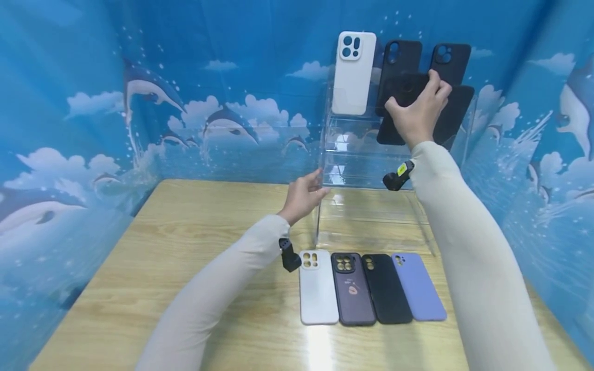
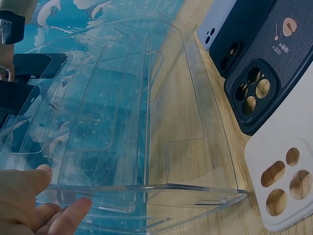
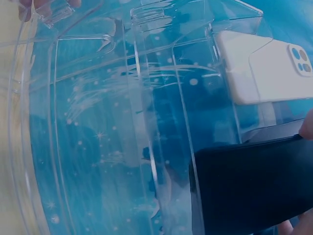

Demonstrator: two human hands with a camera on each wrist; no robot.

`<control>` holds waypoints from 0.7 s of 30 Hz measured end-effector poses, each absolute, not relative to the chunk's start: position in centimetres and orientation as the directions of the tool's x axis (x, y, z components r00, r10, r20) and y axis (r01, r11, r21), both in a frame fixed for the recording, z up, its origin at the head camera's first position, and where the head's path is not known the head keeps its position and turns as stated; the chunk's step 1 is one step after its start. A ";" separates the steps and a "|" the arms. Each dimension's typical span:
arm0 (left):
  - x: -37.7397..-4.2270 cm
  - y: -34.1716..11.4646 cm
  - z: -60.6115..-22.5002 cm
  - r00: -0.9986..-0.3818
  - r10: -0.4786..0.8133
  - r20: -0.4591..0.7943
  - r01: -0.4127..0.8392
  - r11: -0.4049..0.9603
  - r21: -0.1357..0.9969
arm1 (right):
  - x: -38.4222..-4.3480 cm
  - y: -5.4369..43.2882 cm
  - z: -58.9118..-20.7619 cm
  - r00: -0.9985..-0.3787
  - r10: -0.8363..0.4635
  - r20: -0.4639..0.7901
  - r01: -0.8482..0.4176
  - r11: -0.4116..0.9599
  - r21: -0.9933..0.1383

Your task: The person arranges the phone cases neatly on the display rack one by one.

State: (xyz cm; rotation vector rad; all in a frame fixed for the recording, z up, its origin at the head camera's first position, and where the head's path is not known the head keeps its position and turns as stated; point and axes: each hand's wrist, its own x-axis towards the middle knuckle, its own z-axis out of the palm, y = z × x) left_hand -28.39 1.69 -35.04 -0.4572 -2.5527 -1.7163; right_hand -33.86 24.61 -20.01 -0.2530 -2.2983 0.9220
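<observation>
Pale cloth sleeve (image 1: 473, 242) meets right fingers (image 1: 433, 82) gripping a flat black case (image 3: 249, 188).

Left sleeve (image 1: 223, 288): we wear long, cream fabric, lightly creased.
Right sleeve (image 1: 478, 247): ours matches, cream and close-fitting.
Left wrist camera (image 1: 290, 256): we strap on a black, blocky unit.
Right wrist camera (image 1: 394, 181): ours is black, marked yellow-green.

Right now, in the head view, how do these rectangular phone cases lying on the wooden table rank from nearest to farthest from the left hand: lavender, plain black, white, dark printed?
From the left hand:
1. White rectangular case, left end of the row.
2. Dark printed case, second from left.
3. Plain black case, third from left.
4. Lavender case, right end.
</observation>
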 end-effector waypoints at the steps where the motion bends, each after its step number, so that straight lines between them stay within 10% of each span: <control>1: -28.4 1.7 -35.0 -0.956 0.224 0.188 0.259 0.350 0.900 | -33.9 24.6 -20.1 -0.780 0.392 0.488 -0.052 0.736 -0.675; 21: -28.2 1.7 -34.8 -0.953 0.226 0.202 0.280 0.399 0.873 | -34.0 24.1 -21.5 -0.819 0.348 0.456 -0.034 0.764 -0.644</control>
